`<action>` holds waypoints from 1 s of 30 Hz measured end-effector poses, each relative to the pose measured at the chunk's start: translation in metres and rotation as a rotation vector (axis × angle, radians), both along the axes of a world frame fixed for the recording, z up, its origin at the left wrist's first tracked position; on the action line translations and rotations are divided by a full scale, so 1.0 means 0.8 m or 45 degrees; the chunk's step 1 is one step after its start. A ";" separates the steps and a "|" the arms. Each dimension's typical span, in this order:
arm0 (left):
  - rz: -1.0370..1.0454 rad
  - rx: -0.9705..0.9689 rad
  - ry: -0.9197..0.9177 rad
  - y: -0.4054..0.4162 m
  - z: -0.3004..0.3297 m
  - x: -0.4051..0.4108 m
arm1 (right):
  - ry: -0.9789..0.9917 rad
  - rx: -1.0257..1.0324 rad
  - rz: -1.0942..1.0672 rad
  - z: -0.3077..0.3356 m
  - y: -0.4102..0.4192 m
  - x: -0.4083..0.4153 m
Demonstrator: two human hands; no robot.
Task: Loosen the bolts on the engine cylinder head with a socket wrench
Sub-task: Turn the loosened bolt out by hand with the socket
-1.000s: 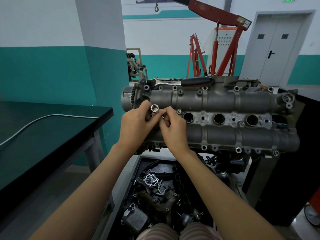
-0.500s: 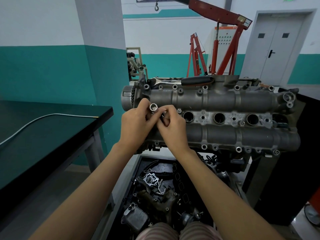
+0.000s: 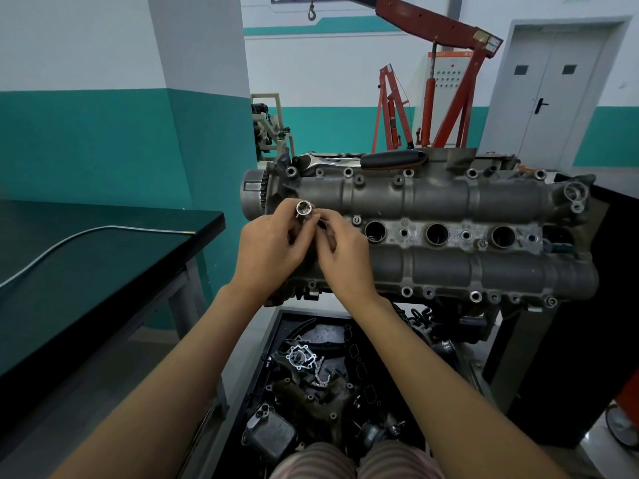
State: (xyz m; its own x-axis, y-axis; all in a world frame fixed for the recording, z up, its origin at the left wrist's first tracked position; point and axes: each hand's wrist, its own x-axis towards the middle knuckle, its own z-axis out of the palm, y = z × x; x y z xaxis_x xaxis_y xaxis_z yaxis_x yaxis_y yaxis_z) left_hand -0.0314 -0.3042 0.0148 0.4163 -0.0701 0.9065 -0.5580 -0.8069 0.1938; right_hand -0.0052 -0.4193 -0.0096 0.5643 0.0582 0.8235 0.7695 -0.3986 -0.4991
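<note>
Head view: both hands, left (image 3: 268, 250) and right (image 3: 340, 257), pinch a small shiny steel socket (image 3: 304, 209) — light, hard, slippery; the knurled sides look the best hold.

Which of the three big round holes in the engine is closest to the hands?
The leftmost hole, just beside the right hand. The middle hole and the right hole sit farther along the cylinder head.
</note>
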 end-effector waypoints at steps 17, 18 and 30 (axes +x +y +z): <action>-0.005 -0.024 0.005 0.000 0.000 0.000 | 0.008 0.039 0.019 -0.001 0.001 -0.001; 0.002 -0.038 0.004 -0.001 0.000 0.001 | 0.027 0.055 0.004 -0.001 0.001 -0.001; -0.018 -0.014 0.005 -0.001 0.001 -0.003 | -0.029 0.043 0.013 0.000 0.000 -0.003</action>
State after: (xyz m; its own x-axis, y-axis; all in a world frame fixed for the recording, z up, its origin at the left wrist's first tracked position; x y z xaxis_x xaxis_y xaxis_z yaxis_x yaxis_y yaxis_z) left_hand -0.0342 -0.3049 0.0156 0.4190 -0.0661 0.9056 -0.5687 -0.7966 0.2050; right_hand -0.0072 -0.4190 -0.0095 0.5449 0.0357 0.8377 0.7847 -0.3738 -0.4945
